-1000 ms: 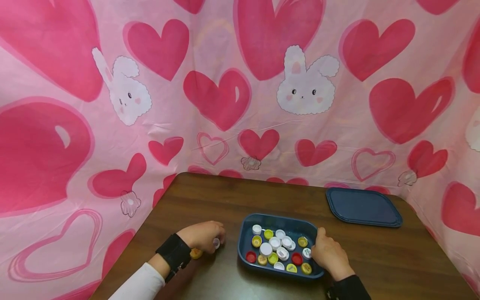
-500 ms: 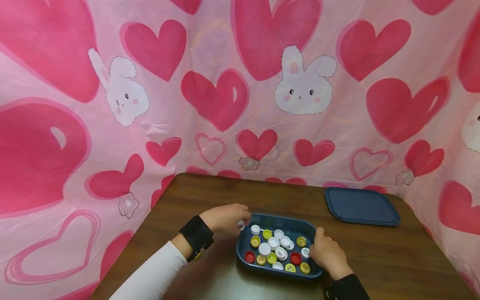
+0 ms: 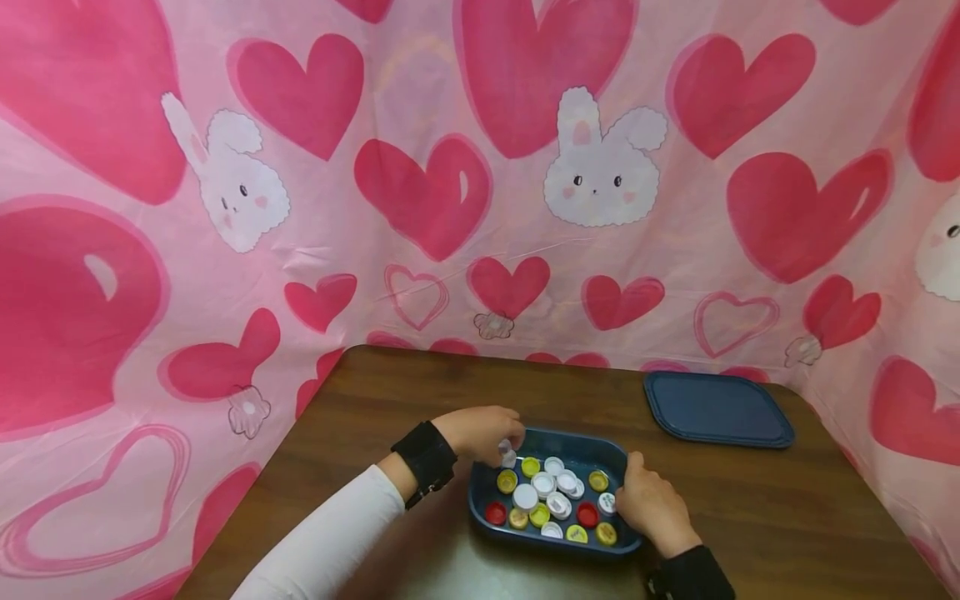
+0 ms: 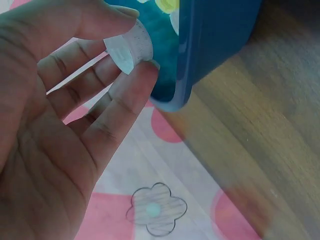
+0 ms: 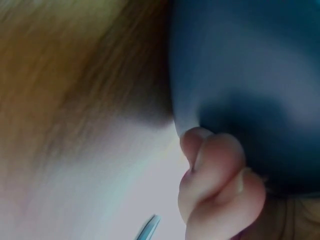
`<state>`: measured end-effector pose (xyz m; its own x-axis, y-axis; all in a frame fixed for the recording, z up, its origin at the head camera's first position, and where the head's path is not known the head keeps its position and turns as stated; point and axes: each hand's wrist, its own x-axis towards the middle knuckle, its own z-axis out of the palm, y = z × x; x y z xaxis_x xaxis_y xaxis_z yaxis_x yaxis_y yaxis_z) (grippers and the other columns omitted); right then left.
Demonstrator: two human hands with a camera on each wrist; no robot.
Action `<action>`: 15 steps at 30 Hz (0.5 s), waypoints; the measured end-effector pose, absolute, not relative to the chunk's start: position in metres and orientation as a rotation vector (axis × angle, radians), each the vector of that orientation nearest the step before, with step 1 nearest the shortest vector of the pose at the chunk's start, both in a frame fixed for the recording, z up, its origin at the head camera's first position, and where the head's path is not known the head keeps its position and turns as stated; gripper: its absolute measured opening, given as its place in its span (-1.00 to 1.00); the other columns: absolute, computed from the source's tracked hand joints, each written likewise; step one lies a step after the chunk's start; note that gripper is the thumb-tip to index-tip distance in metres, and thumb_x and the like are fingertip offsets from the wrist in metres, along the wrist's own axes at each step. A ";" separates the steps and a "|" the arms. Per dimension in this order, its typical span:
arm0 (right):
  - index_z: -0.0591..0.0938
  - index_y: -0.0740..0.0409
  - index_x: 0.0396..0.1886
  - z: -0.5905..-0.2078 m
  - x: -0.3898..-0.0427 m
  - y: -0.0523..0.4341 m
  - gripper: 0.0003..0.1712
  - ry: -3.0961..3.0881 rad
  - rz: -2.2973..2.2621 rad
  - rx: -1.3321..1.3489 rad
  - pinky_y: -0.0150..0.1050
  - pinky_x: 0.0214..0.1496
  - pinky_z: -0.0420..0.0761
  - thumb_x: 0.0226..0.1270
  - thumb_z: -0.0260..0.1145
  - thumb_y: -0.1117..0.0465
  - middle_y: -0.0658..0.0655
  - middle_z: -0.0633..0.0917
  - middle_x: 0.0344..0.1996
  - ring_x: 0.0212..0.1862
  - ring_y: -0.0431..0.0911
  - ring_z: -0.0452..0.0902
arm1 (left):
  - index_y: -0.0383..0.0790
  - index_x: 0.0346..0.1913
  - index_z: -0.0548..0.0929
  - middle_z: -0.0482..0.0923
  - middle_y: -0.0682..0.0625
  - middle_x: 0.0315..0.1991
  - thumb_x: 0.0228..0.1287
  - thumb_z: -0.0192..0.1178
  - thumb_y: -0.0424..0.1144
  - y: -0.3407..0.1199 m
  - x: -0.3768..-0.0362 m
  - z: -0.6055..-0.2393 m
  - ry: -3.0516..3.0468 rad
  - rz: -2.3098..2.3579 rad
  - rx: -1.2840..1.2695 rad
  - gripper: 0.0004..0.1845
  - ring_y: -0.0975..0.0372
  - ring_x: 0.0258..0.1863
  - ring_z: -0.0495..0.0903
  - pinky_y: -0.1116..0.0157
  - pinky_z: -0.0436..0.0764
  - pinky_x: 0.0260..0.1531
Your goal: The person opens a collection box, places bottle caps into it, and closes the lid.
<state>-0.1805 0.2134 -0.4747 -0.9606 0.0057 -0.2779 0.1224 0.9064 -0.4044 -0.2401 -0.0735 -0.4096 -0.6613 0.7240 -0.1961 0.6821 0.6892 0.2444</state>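
Left hand (image 3: 480,432) pinches white cap (image 4: 131,49) over tray (image 3: 551,442); right hand (image 3: 651,505) grips tray edge.

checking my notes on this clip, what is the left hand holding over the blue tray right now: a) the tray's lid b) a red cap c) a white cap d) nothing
c: the left hand pinches a white cap between thumb and fingertip at the rim of the blue tray, while the dark blue lid lies apart on the table.
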 end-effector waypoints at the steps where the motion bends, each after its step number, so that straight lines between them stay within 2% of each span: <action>1: 0.30 0.42 0.13 -0.475 -0.181 0.213 -0.48 2.800 -0.616 0.095 0.11 -0.23 0.59 0.35 0.25 0.20 0.33 0.65 -0.26 -0.31 0.11 0.57 | -0.08 -0.10 0.74 0.51 0.19 -0.27 0.19 0.44 -0.28 -0.071 -0.241 -0.410 2.621 0.206 1.131 -0.79 0.33 -0.24 0.49 0.42 0.59 -0.15; 8: 0.31 0.41 0.12 -0.474 -0.181 0.214 -0.49 2.823 -0.608 0.091 0.13 -0.22 0.58 0.34 0.25 0.20 0.34 0.65 -0.26 -0.30 0.13 0.57 | -0.07 -0.11 0.74 0.51 0.21 -0.26 0.16 0.46 -0.32 -0.049 -0.243 -0.419 2.585 0.101 1.202 -0.77 0.35 -0.28 0.47 0.48 0.54 -0.25; 15: 0.31 0.41 0.12 -0.474 -0.180 0.214 -0.50 2.821 -0.617 0.093 0.13 -0.22 0.57 0.34 0.25 0.21 0.34 0.65 -0.27 -0.30 0.14 0.57 | -0.03 -0.15 0.73 0.52 0.19 -0.26 0.20 0.44 -0.32 -0.033 -0.243 -0.426 2.524 0.057 1.231 -0.81 0.35 -0.28 0.47 0.50 0.53 -0.25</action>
<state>-0.1801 0.2141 -0.4745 -0.9663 0.0085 -0.2573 0.1151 0.9083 -0.4022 -0.2432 -0.0334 -0.4258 -0.5712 0.7729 -0.2763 0.7597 0.6253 0.1786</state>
